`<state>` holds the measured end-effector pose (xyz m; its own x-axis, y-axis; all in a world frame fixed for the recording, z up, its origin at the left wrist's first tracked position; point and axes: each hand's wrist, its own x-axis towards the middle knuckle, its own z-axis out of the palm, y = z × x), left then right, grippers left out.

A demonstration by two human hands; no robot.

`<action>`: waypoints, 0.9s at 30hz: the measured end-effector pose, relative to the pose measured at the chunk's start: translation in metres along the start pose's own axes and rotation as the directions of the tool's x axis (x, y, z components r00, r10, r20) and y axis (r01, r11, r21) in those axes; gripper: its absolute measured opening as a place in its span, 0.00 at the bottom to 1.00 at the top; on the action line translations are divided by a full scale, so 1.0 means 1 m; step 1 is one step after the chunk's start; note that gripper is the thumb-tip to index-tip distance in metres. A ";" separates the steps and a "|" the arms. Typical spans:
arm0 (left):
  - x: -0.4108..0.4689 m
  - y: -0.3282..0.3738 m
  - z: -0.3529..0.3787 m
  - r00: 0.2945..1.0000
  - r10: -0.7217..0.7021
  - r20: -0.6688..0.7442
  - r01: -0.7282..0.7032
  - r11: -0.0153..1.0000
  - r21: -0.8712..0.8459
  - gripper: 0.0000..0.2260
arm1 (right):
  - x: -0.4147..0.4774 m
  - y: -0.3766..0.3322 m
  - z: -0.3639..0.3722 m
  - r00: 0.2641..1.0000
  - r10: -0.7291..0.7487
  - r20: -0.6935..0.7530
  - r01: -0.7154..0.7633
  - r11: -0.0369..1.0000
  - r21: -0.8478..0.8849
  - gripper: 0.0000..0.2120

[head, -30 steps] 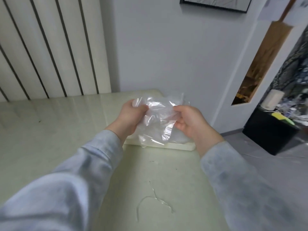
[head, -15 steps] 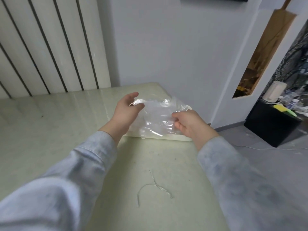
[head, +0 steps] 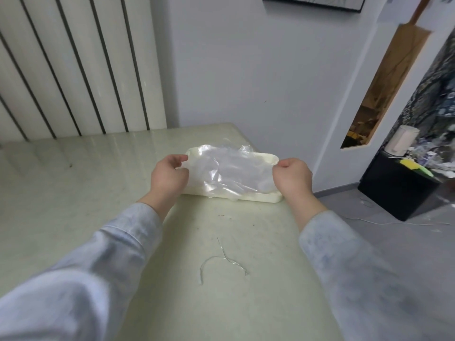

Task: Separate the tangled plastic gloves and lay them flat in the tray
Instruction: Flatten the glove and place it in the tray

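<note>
A clear plastic glove [head: 231,168] is stretched out wide over the white tray [head: 261,198] near the table's far right corner. My left hand [head: 168,177] pinches the glove's left edge with curled fingers. My right hand [head: 291,177] pinches its right edge at the tray's right end. The film covers most of the tray's inside, and I cannot tell whether more gloves lie under it.
A thin twisted strip of clear plastic [head: 221,263] lies on the pale green table [head: 73,193] between my forearms. The table's right edge drops to a grey floor. A black cabinet [head: 403,190] with clutter stands at the right. White slatted panelling backs the table.
My hands have drawn apart, spreading the crumpled glove out wide. It has come down from in front of me to just over the tray.
</note>
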<state>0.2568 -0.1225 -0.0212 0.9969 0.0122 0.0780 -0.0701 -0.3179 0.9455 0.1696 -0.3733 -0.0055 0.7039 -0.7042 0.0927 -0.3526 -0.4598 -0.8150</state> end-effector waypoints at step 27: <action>-0.004 -0.036 -0.092 0.990 -0.051 -0.131 0.096 0.926 0.365 0.18 | -0.024 -0.029 0.083 0.977 -0.094 0.190 0.109 0.992 -0.070 0.16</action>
<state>0.2519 -0.0240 -0.0262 0.9859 0.1521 0.0703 0.0438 -0.6391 0.7679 0.2142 -0.2979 -0.0317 0.8380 -0.5425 0.0584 -0.3164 -0.5704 -0.7579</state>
